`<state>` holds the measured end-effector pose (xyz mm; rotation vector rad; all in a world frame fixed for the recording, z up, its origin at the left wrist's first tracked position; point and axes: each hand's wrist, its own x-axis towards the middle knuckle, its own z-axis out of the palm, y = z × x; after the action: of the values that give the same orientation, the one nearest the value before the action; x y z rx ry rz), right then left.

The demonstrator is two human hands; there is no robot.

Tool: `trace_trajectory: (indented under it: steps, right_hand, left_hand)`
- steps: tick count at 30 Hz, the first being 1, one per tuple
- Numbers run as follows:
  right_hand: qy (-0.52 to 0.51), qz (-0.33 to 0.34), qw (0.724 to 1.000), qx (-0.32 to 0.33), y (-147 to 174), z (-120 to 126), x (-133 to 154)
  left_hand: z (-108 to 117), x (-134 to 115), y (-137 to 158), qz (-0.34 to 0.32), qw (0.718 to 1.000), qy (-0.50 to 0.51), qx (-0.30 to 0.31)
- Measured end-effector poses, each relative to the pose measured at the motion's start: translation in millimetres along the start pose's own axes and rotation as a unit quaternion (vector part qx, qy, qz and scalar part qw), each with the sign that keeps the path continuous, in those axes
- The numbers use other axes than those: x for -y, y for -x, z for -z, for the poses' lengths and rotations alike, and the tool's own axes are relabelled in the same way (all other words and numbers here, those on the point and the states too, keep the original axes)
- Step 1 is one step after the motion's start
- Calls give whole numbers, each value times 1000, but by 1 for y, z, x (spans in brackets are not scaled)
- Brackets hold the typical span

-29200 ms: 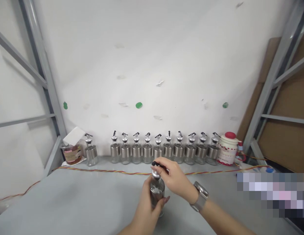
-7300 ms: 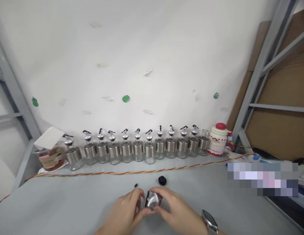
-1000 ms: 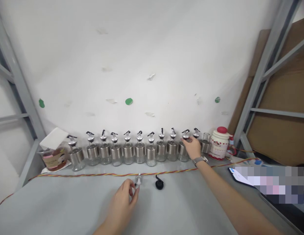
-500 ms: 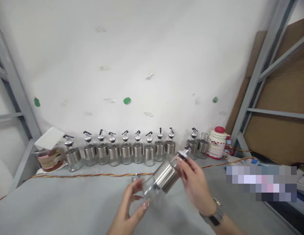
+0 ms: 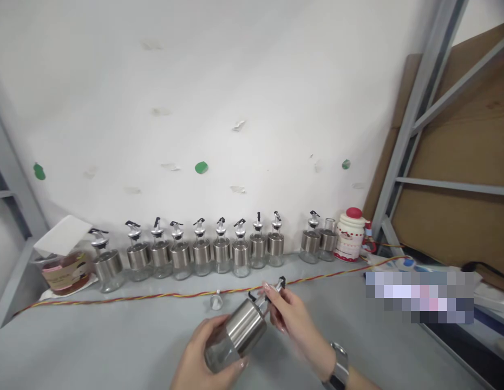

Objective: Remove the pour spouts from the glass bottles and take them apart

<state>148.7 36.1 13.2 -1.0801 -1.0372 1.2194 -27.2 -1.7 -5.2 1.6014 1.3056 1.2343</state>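
Note:
A glass oil bottle (image 5: pixel 247 327) with a brushed steel sleeve lies tilted in front of me, its neck up and to the right. My left hand (image 5: pixel 207 357) is wrapped round its clear glass lower end. At the neck, my right hand (image 5: pixel 290 314) has its fingers closed on the silver-and-black pour spout (image 5: pixel 281 284). Those fingers partly hide the neck, so I cannot tell whether the spout is seated. On the grey table (image 5: pixel 133 341), beyond my left hand, lies a small clear-and-white round piece (image 5: pixel 216 299).
Several similar bottles (image 5: pixel 201 257) line the wall; one at the right, a bottle without a spout (image 5: pixel 328 241), stands beside a red-topped jar (image 5: pixel 351 235). A twisted cord (image 5: pixel 154 297) crosses the table. A labelled tub (image 5: pixel 69 273) stands left, a metal frame (image 5: pixel 418 119) right.
My left hand has closed round the bottle's base, and the bottle has moved lower and left. The right hand stays at the spout end. The view has shifted slightly right.

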Motion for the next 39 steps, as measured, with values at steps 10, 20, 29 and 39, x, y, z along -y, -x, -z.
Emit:
trace_trajectory:
  steps: [10, 20, 29, 39]
  right_hand:
    - [41, -19, 999, -20, -4, 10, 17]
    - [-122, -27, 992, 8, 10, 12, 32]
    - [-167, -22, 986, 18, 14, 6, 25]
    - [-163, 1, 986, -21, 11, 5, 12]
  left_hand:
    - [7, -17, -6, 193, 946, 161, 204]
    - [18, -12, -6, 335, 806, 414, 259]
    - [18, -10, -3, 316, 822, 376, 287]
    - [14, -15, -4, 325, 822, 364, 294]
